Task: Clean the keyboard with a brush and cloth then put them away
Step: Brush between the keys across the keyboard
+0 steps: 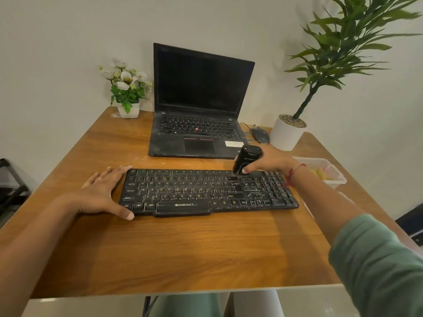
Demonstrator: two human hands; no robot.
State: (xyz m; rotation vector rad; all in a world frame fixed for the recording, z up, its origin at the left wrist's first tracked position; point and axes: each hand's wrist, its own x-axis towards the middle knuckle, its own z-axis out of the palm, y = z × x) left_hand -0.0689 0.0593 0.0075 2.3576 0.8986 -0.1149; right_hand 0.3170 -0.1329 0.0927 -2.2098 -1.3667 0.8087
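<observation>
A dusty black keyboard [206, 193] lies across the middle of the wooden table [183, 252]. My left hand [103, 193] rests flat at the keyboard's left end, fingers straight along its edge and the thumb at the front corner. My right hand [270, 160] grips a black cylindrical brush [246, 159], held upright with its lower end on the keyboard's top row, right of centre. The bristles are hidden against the keys. No cloth can be made out.
An open black laptop [199, 106] stands behind the keyboard. A mouse [259, 135] and a white potted plant [287, 133] sit at the back right, a small flower pot [128, 108] at the back left. A clear plastic box [325, 171] holds something yellow at the right edge.
</observation>
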